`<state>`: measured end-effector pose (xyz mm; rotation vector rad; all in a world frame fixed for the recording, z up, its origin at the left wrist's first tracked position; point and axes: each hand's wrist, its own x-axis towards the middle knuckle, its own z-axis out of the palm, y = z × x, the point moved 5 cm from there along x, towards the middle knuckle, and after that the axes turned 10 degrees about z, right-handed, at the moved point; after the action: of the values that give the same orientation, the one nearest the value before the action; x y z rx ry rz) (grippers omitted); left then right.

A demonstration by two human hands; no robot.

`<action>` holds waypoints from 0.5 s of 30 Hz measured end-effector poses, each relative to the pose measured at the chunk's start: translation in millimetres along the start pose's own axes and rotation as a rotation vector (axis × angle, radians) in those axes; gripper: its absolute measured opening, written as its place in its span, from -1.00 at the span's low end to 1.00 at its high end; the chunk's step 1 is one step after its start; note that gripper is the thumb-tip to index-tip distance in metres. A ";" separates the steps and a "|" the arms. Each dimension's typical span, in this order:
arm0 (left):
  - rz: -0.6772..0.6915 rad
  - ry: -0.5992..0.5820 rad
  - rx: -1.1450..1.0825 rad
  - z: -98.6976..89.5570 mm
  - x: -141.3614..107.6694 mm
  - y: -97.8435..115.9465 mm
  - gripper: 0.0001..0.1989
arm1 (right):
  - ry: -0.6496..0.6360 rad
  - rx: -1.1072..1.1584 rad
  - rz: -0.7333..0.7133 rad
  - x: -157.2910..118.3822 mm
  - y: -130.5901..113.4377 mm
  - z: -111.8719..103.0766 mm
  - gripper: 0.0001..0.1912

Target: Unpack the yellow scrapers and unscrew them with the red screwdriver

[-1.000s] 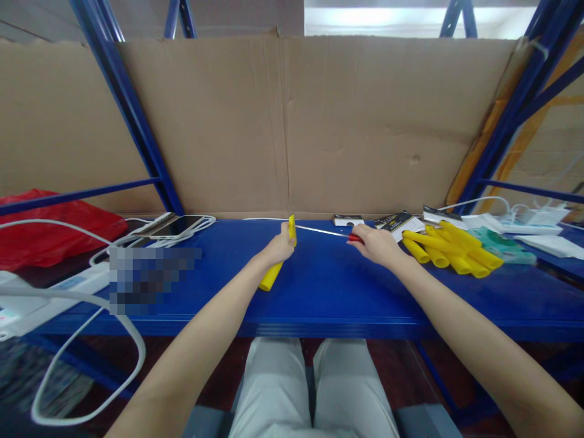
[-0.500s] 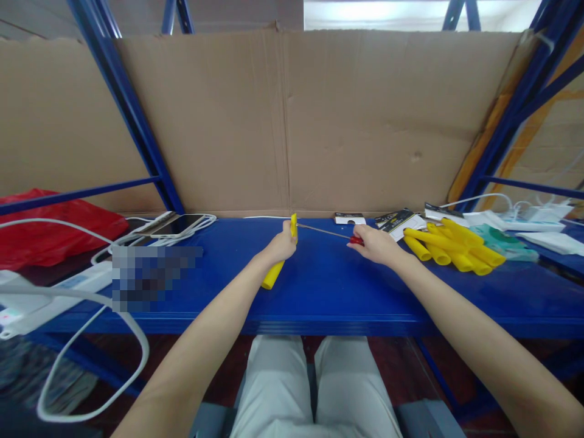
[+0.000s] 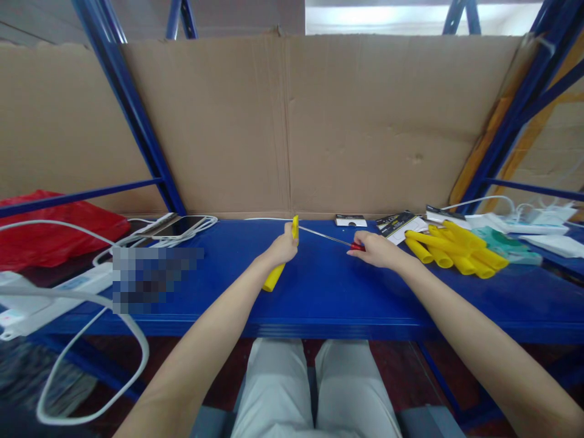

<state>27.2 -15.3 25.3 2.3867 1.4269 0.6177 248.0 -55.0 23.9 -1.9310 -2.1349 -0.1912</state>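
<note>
My left hand [image 3: 281, 246] is closed around a yellow tube [image 3: 274, 278] above the blue table. The tube's lower end slants toward the table's front edge, and a narrow yellow part stands up beside the fingers. My fingers hide its middle, so I cannot tell if it is all one piece. My right hand [image 3: 376, 250] grips the red handle of a screwdriver [image 3: 325, 235]. Its long, thin metal shaft points left, and the tip meets or lies just behind the upright yellow part; which of these I cannot tell.
Several yellow tubes [image 3: 456, 246] lie piled at right, beside printed cards [image 3: 399, 226] and a teal plastic bag [image 3: 506, 246]. A small white box [image 3: 350, 221] sits at the back. Leftward are a phone [image 3: 182, 225], white cables, a power strip [image 3: 68, 292] and a red bag [image 3: 59, 225].
The right hand and the screwdriver handle have dropped slightly, so the shaft slopes a little more. The left hand keeps its hold on the yellow tube. The whole view has shifted slightly.
</note>
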 end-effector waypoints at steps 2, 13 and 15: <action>0.001 0.003 0.003 0.5 0.5 -0.6 -0.52 | -0.011 0.018 0.043 -0.9 1.7 1.5 -0.76; 0.010 0.000 0.015 0.4 0.3 -0.8 -0.52 | -0.080 0.096 -0.002 -2.1 0.5 -2.4 -0.81; 0.017 0.001 0.031 0.9 1.0 -1.1 -0.52 | -0.016 0.062 0.060 -0.5 4.4 -2.3 -0.84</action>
<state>27.3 -14.0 24.2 2.4252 1.4286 0.6054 252.6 -55.6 25.7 -1.9645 -2.0642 -0.0973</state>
